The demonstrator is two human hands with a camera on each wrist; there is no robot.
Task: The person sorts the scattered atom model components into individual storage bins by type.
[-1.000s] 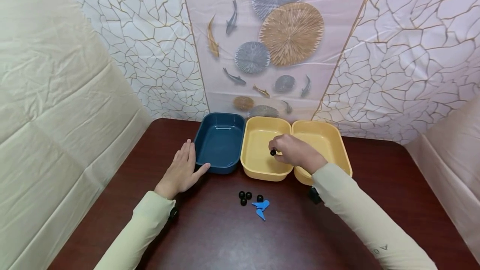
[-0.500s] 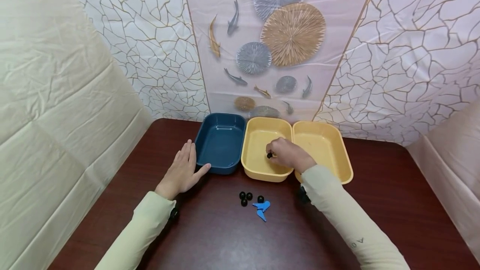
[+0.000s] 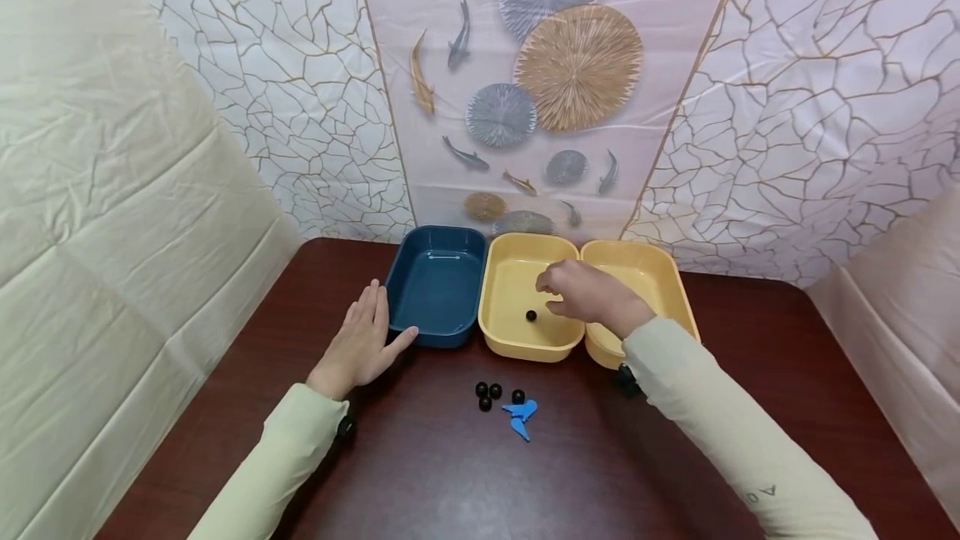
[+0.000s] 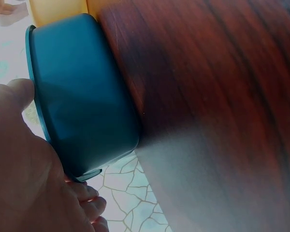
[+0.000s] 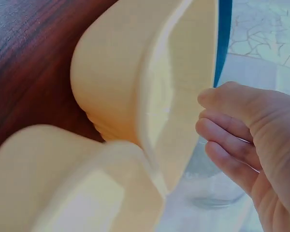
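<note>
My right hand [image 3: 592, 294] hovers over the middle yellow tray [image 3: 528, 351], thumb and fingers apart with nothing between them. Inside that tray lies a small round black bead [image 3: 531, 316], just left of the thumb. My left hand [image 3: 358, 348] rests against the blue tray [image 3: 448, 340]; its straight fingers lie along the left side and the thumb touches the front rim. The left wrist view shows the left thumb [image 4: 21, 92] at the tray's rim. From the right wrist, the loosely bent fingers [image 5: 227, 128] appear bare beside the yellow trays.
On the dark wooden table [image 3: 450, 482], several black beads [image 3: 485, 403] sit in front of the trays. Small flat blue pieces [image 3: 520, 419] lie beside them. A second yellow tray [image 3: 678, 298] adjoins on the right, partly behind the right arm. A patterned cloth [image 3: 517, 173] hangs behind.
The right hand lowered the black bead into the middle yellow tray and let go of it, then drew back up and to the right. The left hand stayed against the blue tray.
</note>
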